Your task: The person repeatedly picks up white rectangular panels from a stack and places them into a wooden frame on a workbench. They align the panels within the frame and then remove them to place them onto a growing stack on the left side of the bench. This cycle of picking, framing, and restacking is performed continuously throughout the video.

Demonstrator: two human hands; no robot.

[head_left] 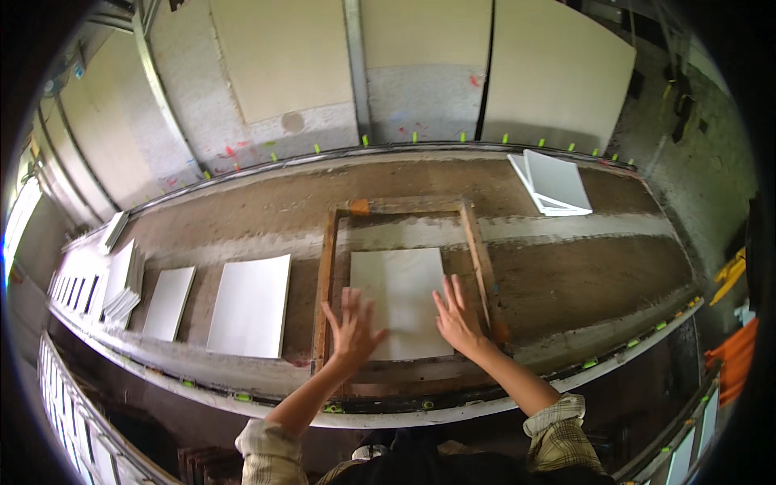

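A wooden frame [326, 279] lies flat on the long brown table in front of me. Inside its outline is a white sheet [396, 279], duller than the other sheets; whether something clear is stretched across the frame, I cannot tell. My left hand [352, 330] is spread over the sheet's left edge, with its thumb near the frame's left bar. On the opposite side, my right hand [458, 319] has its fingers stretched out over the sheet's right edge. Both hands hold nothing. Contact with the surface below them is unclear.
Left of the frame lie a large white sheet [250, 307] and a narrower-looking one [170, 303], then stacked sheets [121, 283]. More white sheets [558, 184] rest at the back right. Green tabs [415, 137] line the table's far rail [331, 148]. Pale boards [558, 73] stand behind.
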